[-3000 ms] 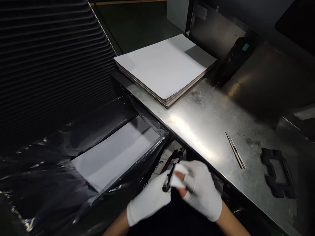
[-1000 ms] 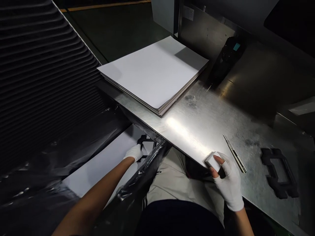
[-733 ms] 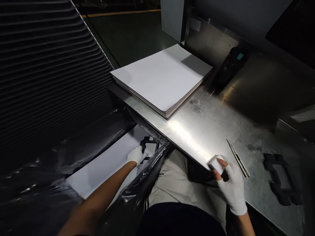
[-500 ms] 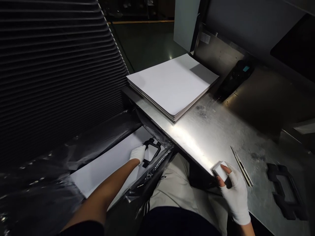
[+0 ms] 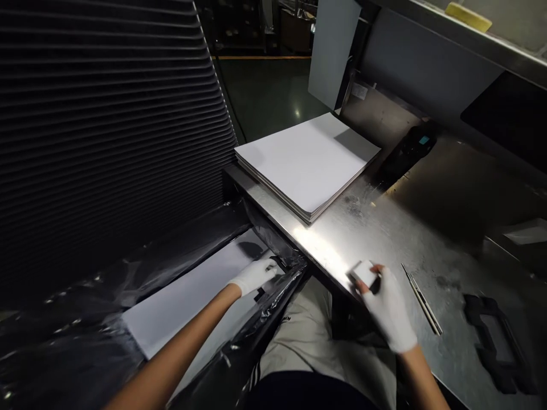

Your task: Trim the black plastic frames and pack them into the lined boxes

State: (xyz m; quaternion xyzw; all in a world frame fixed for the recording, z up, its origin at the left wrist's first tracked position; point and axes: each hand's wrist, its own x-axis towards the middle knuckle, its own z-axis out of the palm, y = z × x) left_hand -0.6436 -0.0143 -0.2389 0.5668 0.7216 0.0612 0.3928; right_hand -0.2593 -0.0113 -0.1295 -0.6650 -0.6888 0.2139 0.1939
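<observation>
One black ribbed wall [image 5: 106,125] fills the left side, and one steel table [image 5: 384,233] runs from the far middle to the near right. One black plastic film [image 5: 77,319] lines the low bin beside the table, and one white sheet [image 5: 183,296] lies flat inside it. One stack of white sheets [image 5: 307,162] rests on the far end of the table, with one black handheld device [image 5: 408,151] just beside it.

Two gloved hands are in view. The left hand [image 5: 255,274] lies on the sheet in the bin, fingers stretched out and close together, pointing to the right. Under it only a small corner of one black frame piece [image 5: 259,294] shows, so its long axis is hidden, and I cannot tell if the fingers grip it. A second black frame piece [image 5: 496,344] lies free on the table at the near right, its long axis running from far left to near right.

The right hand [image 5: 387,307] rests at the table's near edge and pinches one small white block [image 5: 362,273] between thumb and fingers. The block lies flat on the steel, one corner toward the table edge.

One thin metal tool [image 5: 421,299] lies near the right hand, parallel to the free frame piece.
</observation>
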